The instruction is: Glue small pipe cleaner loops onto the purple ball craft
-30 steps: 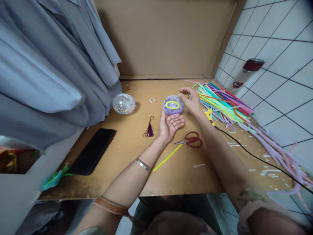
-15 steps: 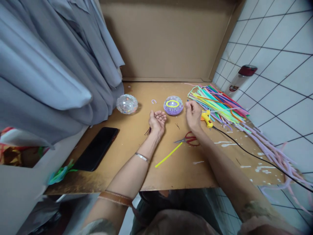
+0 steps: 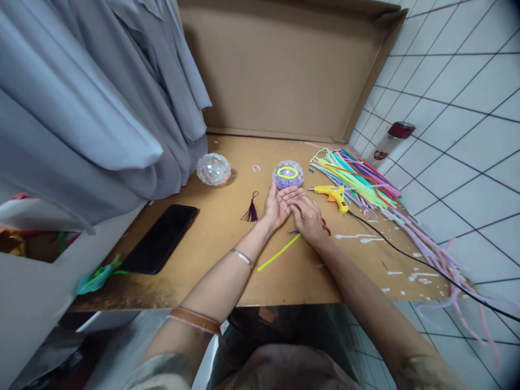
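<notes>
My left hand lies palm up over the middle of the table, its fingers stretched out. My right hand is closed, fingertips pinched together over the left palm; whatever they hold is too small or hidden. Just beyond the hands sits a clear ball wrapped in purple, with a yellow ring on top. Red-handled scissors are mostly covered by my right hand. A yellow pipe cleaner runs from the scissors towards me. Left of my left hand lies a dark purple tassel.
A yellow glue gun with a black cord lies to the right, before a pile of coloured pipe cleaners. Another clear ball, a black phone and a small lilac curl are leftward. Tiny blue pieces lie beside the pile.
My right hand has moved left and towards me, from near the pipe cleaner pile to my left palm. My left hand has shifted right, uncovering the tassel.
</notes>
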The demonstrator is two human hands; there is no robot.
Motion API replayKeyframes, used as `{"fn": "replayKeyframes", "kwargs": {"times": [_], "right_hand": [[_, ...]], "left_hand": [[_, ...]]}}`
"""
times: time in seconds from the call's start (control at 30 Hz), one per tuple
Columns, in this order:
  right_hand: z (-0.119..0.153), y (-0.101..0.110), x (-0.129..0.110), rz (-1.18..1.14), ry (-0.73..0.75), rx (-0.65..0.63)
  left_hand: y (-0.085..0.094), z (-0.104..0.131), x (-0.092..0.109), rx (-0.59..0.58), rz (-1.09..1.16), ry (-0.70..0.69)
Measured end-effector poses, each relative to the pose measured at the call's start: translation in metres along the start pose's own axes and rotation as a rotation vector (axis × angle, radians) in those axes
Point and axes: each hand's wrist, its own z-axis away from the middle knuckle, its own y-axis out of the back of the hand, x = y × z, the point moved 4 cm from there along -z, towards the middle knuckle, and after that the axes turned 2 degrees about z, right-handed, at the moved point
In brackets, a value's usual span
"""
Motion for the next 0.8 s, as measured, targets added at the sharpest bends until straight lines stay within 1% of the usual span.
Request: {"fn": "replayKeyframes", "kwargs": {"times": [0.17,0.27,0.33,0.4,0.5,0.57,0.63,0.7,0.73,0.8], "right_hand": [[-0.002,-0.003,0.0,0.044,0.068,-0.123],[-0.003,-0.005,0.0,0.106,0.072,-0.194],[-0.003,-0.006,0.001,0.111,0.053,-0.215],[-0.004,-0.007,0.005,0.063,0.021,-0.2],[-0.005,-0.01,0.014,-0.164,-0.076,-0.11],[-0.005,-0.013,0.024,-0.39,-0.206,-0.039],[-0.005,-0.018,0.035,-0.608,-0.365,0.005],[-0.004,-0.021,0.042,-0.763,-0.472,0.01],[-0.004,-0.022,0.044,-0.809,-0.498,0.003],[-0.005,-0.021,0.044,-0.833,-0.497,-0.029]], "left_hand": [[0.002,-0.002,-0.003,-0.021,0.028,0.004],[0.004,-0.003,-0.005,-0.017,0.024,0.02],[0.005,-0.003,-0.006,-0.021,0.008,0.033],[0.004,-0.003,-0.007,-0.035,-0.008,0.042],[0.003,-0.002,-0.009,-0.046,-0.029,0.049],[0.003,-0.003,-0.011,-0.041,-0.041,0.055],[0.003,-0.003,-0.014,-0.033,-0.051,0.063],[0.003,-0.003,-0.016,-0.027,-0.055,0.066],[0.004,-0.003,-0.017,-0.022,-0.055,0.067],[0.005,-0.001,-0.017,-0.011,-0.052,0.07]]}}
